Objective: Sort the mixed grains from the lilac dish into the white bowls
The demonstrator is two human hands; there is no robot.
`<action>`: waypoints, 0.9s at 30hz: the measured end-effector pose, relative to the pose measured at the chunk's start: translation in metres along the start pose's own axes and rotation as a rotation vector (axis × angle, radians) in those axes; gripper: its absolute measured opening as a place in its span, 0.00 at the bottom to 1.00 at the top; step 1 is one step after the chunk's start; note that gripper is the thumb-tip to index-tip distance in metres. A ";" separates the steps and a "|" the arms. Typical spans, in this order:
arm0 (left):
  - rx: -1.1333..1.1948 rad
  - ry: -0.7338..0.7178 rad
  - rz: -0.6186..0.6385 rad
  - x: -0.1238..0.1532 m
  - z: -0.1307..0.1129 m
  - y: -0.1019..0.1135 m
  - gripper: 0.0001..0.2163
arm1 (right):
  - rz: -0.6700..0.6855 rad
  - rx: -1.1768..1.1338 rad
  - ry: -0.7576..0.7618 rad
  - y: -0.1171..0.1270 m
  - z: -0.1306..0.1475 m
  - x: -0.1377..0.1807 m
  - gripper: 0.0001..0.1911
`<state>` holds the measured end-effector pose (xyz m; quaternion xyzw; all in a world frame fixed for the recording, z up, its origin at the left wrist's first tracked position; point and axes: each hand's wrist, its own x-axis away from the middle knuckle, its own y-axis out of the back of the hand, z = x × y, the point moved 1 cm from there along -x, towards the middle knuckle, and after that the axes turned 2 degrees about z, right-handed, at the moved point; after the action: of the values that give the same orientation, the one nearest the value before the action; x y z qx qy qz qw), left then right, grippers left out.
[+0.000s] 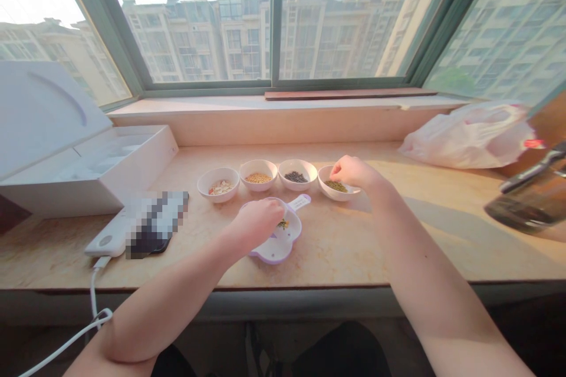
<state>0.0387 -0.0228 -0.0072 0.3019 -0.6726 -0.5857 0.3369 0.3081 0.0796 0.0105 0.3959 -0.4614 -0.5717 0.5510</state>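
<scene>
No lettering is legible on the small bowls, the white box or the plastic bag.

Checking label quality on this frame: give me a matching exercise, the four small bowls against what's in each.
1. leftmost bowl
2. second bowl from left
3. third bowl from left
4. rightmost bowl

A. black seeds
B. green grains, right hand over them
C. pale and reddish bits
D. yellow grains

Pairs: 1-C, 2-D, 3-A, 4-B
</scene>
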 end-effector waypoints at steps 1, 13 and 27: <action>-0.008 -0.006 -0.001 -0.001 0.000 0.000 0.14 | 0.010 0.008 0.012 0.000 0.001 0.000 0.05; -0.070 -0.116 -0.069 -0.002 0.010 0.010 0.13 | -0.083 0.005 0.002 -0.001 0.002 0.001 0.09; 0.778 -0.142 -0.156 -0.007 0.024 0.027 0.07 | -0.114 -0.042 0.025 0.000 0.009 0.006 0.11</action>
<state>0.0233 0.0005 0.0165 0.4158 -0.8407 -0.3307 0.1045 0.2991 0.0749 0.0127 0.4169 -0.4191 -0.6068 0.5314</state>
